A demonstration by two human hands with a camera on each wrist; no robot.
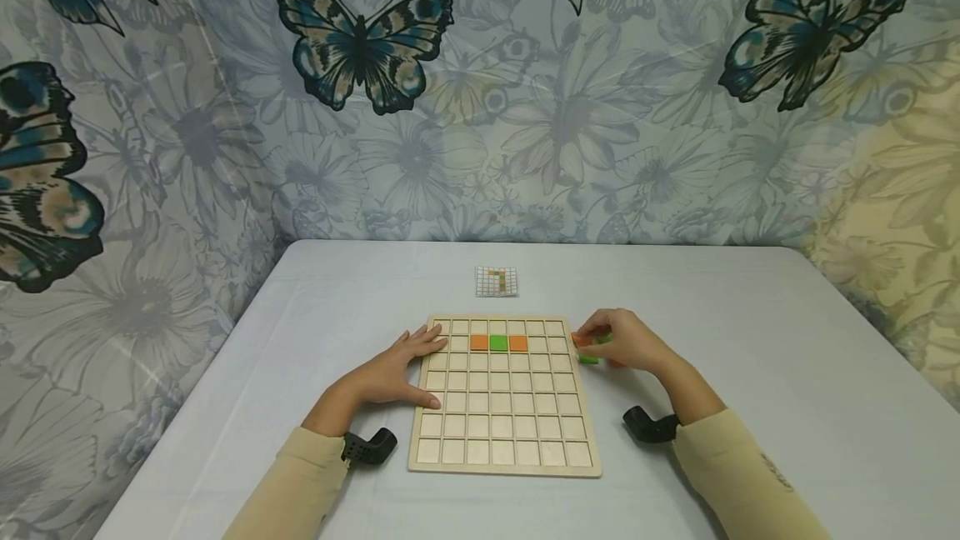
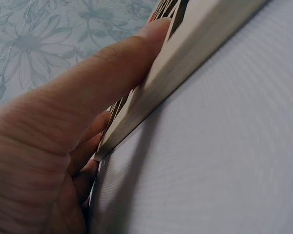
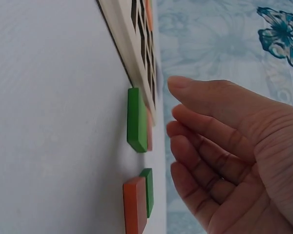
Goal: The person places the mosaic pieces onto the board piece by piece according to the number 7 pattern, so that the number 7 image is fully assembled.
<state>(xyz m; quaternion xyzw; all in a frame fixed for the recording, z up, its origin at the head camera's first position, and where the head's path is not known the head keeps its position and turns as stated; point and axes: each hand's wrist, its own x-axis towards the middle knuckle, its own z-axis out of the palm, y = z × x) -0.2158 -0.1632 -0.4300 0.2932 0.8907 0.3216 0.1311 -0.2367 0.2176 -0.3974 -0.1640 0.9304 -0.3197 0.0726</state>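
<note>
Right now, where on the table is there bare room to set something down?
Bare tablecloth lies left of the left hand, right of the right hand, and on either side of the small card. It is crowded along the upper right side of the board, where loose tiles lie close to the right hand.

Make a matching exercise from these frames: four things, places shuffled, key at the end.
Things:
1. small card
2. left hand
3. green tile set in the grid board
4. right hand

Places:
A. by the loose tiles off the board's right edge
B. past the board's far edge
C. between two orange tiles
D. on the board's left edge

Pairs: 1-B, 2-D, 3-C, 4-A
</note>
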